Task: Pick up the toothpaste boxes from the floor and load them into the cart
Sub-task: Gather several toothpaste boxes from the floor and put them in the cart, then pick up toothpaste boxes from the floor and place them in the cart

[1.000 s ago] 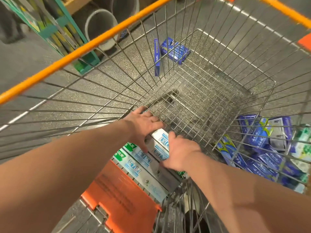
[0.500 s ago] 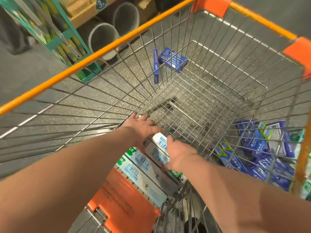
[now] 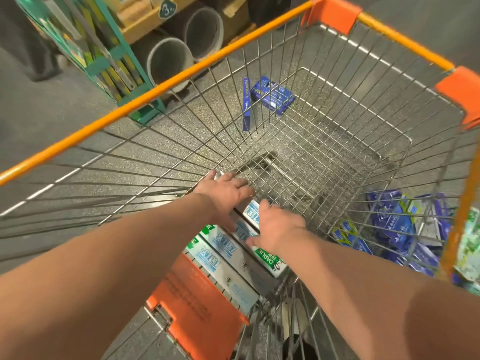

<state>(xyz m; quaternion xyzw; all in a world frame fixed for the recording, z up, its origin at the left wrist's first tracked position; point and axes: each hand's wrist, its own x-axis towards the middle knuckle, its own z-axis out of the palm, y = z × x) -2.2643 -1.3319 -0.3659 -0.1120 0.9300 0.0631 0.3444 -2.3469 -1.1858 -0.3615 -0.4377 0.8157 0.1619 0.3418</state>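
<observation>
Where both hands reach: the near end of the wire cart [image 3: 155,92], low inside the basket.
White toothpaste boxes [image 3: 224,244]: four can be made out, lying side by side lengthwise on the basket floor.
Look of them: long and white, with pale blue lettering; a green patch at one end reads DARLIE.
Left hand [image 3: 225,194]: one, palm down, fingers straight and spread, pressing on the far ends of the boxes.
Right hand [image 3: 280,226]: one, resting on the uppermost box, thumb along its face; the fingers are tucked out of sight, so a grip cannot be told.
Blue box [image 3: 246,105]: one, standing on its long edge on the floor [image 3: 78,105], seen through the wires.
Blue bundle [image 3: 273,96]: one, lying just beside that box.
Floor pile [image 3: 394,226]: outside the right wall, mostly blue boxes, some with yellow-green; too jumbled to count.
Orange corner caps [image 3: 330,12]: two.
Grey tubes [image 3: 168,61]: two, beside a green rack [image 3: 114,61].
</observation>
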